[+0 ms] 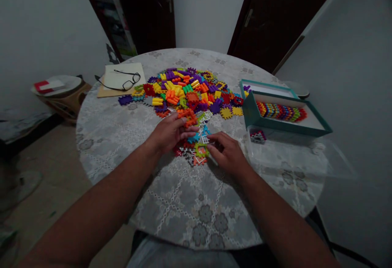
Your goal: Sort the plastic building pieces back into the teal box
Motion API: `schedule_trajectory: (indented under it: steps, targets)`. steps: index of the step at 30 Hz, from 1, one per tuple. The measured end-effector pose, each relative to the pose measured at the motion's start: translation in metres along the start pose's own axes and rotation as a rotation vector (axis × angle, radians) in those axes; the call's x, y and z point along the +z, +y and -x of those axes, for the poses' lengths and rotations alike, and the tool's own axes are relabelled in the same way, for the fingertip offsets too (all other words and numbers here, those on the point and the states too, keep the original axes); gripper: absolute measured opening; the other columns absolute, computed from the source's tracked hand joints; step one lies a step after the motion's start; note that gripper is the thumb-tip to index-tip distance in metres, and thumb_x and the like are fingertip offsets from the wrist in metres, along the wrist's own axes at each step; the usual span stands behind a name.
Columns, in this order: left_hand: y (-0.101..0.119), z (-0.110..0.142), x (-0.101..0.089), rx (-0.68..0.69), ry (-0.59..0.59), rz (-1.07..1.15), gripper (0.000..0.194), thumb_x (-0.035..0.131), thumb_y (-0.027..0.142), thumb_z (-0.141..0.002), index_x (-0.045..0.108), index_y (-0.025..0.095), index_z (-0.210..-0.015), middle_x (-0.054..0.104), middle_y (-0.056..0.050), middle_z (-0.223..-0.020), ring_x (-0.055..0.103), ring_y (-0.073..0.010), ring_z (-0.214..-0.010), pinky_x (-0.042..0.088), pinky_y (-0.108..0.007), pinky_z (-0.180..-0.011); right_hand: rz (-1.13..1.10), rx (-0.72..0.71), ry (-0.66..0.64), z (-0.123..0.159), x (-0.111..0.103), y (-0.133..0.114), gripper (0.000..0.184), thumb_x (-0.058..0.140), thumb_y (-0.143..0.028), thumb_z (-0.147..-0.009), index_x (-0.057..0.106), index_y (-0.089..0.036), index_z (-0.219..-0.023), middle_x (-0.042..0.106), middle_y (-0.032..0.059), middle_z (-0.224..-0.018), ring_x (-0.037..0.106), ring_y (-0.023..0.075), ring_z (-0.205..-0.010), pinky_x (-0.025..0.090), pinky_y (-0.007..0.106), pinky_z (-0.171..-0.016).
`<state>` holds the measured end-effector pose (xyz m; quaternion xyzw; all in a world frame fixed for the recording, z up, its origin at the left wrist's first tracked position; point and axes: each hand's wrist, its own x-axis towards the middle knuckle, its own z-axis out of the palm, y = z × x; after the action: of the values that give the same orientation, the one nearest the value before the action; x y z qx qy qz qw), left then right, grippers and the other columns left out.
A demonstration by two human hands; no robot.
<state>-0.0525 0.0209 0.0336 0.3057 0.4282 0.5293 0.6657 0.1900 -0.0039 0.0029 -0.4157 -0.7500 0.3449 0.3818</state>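
Near the centre of the frame, the person's left hand is holding an orange, square, tooth-edged plastic piece, its grip being narrow, with thumb and fingers closing about the edge. Just right of centre, the right hand is reaching inward with a narrow grip; its fingertips are resting at a yellow-green, square, tooth-edged plastic frame and a white plastic lattice piece, though whether it is gripping either one cannot be told. Between the hands, light-blue plastic pieces are lying on the round desk, which is bearing a grey floral cloth. Above the hands, a heap of multicoloured plastic pieces is spreading across the upper middle. Toward the upper left, black-framed eyeglasses are lying on pale paper. At the right, an open teal rectangular box is containing a row of multicoloured toothed pieces. Just below it, a clear plastic container is holding a small dark-and-white stack. Along the upper edge, two dark brown doors are flanking a pale wall.
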Motion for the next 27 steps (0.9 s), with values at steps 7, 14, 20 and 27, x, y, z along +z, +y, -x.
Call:
schedule_trajectory:
  steps: [7, 14, 20, 27]
  targets:
    - [0.005, -0.005, -0.007, 0.049, 0.091, 0.063, 0.019, 0.072, 0.013, -0.095, 0.063, 0.017, -0.112, 0.082, -0.011, -0.102, 0.083, -0.0217, -0.09, 0.069, -0.032, -0.077, 0.309, -0.114, -0.246, 0.008, 0.008, -0.009, 0.015, 0.068, -0.026, -0.102, 0.078, -0.026, -0.112, 0.073, 0.0103, -0.112, 0.067, 0.0274, -0.104, 0.054, 0.041, -0.092]
    - [-0.007, 0.002, -0.001, -0.01, -0.097, -0.076, 0.023, 0.077, 0.019, -0.098, 0.057, 0.02, -0.109, 0.073, -0.004, -0.093, 0.083, -0.0235, -0.084, 0.065, -0.03, -0.063, 0.165, 0.006, 0.104, -0.004, -0.001, 0.002, 0.022, 0.052, -0.03, -0.107, 0.073, -0.024, -0.101, 0.073, 0.0086, -0.102, 0.068, 0.0253, -0.097, 0.052, 0.038, -0.091]
    - [-0.016, 0.005, 0.001, -0.071, -0.17, -0.344, 0.018, 0.07, 0.032, -0.105, 0.059, 0.021, -0.114, 0.082, -0.009, -0.089, 0.077, -0.0184, -0.068, 0.057, -0.026, -0.057, 0.051, 0.191, 0.19, -0.006, -0.005, 0.009, 0.03, 0.053, -0.046, -0.109, 0.072, -0.024, -0.102, 0.07, 0.0025, -0.084, 0.065, 0.0217, -0.082, 0.05, 0.033, -0.076]
    - [-0.013, 0.017, 0.004, -0.106, -0.319, -0.475, 0.024, 0.073, 0.042, -0.104, 0.062, 0.021, -0.107, 0.085, -0.011, -0.09, 0.068, -0.0133, -0.053, 0.049, -0.023, -0.052, -0.106, 0.215, 0.175, -0.002, 0.001, 0.005, 0.03, 0.064, -0.05, -0.104, 0.078, -0.024, -0.108, 0.071, -0.0002, -0.079, 0.063, 0.018, -0.068, 0.049, 0.031, -0.065]
